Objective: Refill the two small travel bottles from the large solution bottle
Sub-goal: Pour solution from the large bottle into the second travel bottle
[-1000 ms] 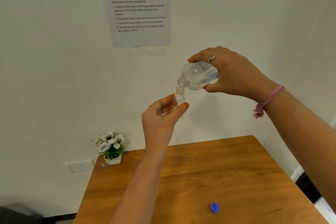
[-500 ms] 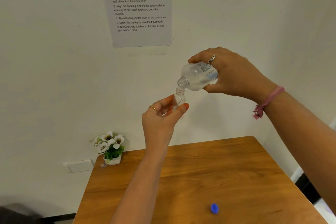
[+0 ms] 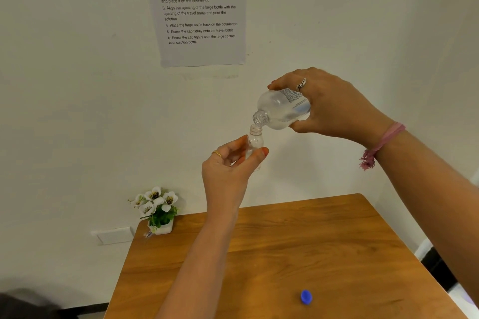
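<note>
I see the wooden tabletop below, both hands raised above it. Right hand is wrapped closed around the large solution bottle, tilted mouth-down to the left. Left hand pinches the small travel bottle upright between thumb and fingers, its open neck just under the large bottle's mouth. A blue cap lies on the tabletop.

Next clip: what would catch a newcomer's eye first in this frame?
Mid-air above the wooden table, the right hand tips the large solution bottle mouth-down over a small travel bottle held upright in the left hand. A blue cap lies on the table, and an instruction sheet hangs on the wall.
</note>
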Motion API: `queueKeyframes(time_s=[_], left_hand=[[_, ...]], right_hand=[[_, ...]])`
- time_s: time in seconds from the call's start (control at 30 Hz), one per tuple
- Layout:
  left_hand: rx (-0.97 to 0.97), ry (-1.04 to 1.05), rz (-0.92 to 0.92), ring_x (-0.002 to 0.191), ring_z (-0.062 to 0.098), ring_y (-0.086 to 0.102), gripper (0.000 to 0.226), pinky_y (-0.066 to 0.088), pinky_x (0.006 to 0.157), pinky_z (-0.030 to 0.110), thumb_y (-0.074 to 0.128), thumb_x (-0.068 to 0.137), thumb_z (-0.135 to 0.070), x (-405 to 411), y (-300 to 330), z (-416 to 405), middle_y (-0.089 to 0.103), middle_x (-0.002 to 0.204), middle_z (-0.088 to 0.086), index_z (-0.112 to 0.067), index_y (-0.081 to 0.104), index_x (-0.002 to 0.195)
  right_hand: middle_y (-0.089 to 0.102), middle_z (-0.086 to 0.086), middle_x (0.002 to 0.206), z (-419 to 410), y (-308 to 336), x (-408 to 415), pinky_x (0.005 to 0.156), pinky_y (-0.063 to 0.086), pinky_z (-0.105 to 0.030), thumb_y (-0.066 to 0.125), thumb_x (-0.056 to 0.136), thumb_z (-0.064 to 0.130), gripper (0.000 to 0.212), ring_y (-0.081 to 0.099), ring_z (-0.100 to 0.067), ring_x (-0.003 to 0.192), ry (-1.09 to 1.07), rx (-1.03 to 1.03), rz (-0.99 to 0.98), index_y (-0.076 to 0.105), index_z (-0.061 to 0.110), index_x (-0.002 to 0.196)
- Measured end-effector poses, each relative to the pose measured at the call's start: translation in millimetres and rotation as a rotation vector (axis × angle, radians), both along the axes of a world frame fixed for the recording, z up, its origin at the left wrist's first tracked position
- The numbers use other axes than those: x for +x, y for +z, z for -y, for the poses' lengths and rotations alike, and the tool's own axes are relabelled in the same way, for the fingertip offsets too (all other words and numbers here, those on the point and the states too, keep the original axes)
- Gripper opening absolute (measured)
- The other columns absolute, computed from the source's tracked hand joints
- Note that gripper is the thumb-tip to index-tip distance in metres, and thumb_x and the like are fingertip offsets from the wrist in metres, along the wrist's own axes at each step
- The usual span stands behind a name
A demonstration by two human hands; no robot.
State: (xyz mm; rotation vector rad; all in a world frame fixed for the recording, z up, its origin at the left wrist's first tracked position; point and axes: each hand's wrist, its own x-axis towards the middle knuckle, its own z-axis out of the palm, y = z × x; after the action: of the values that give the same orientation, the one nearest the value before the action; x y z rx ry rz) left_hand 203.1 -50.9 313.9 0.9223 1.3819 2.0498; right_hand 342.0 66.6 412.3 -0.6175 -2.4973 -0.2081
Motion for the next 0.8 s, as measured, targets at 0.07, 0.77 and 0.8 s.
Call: queueKeyframes(time_s=[0.07,0.77,0.8], left_hand=[[-0.001,0.0,0.001,0.089,0.01,0.071,0.036,0.052,0.066,0.012,0.084,0.068,-0.012,-0.2,0.2,-0.2,0.075,0.095,-0.004,-0.018,0.072,0.101],[-0.015,0.005,-0.01,0.092,0.011,0.07,0.039,0.053,0.069,0.013,0.084,0.068,-0.013,-1.5,-4.3,-4.3,0.075,0.098,-0.002,-0.014,0.072,0.105],[-0.017,0.005,-0.012,0.092,0.011,0.07,0.039,0.054,0.069,0.014,0.084,0.068,-0.013,-1.7,-4.4,-4.2,0.075,0.098,-0.002,-0.014,0.072,0.106]], right_hand=[[0.06,0.003,0.122,-0.1,-0.2,-0.4,0.085,0.038,-0.028,0.076,0.07,0.021,0.06,0.053,-0.02,0.109,0.001,0.001,0.001,0.053,0.025,0.125],[0.06,0.003,0.122,-2.1,-2.3,-2.3,0.087,0.044,-0.033,0.077,0.07,0.022,0.061,0.053,-0.02,0.109,-0.006,-0.019,-0.002,0.052,0.025,0.126],[0.06,0.004,0.122,-1.8,-2.5,-2.4,0.087,0.044,-0.034,0.077,0.069,0.022,0.061,0.053,-0.02,0.109,-0.003,-0.02,-0.005,0.052,0.025,0.125]])
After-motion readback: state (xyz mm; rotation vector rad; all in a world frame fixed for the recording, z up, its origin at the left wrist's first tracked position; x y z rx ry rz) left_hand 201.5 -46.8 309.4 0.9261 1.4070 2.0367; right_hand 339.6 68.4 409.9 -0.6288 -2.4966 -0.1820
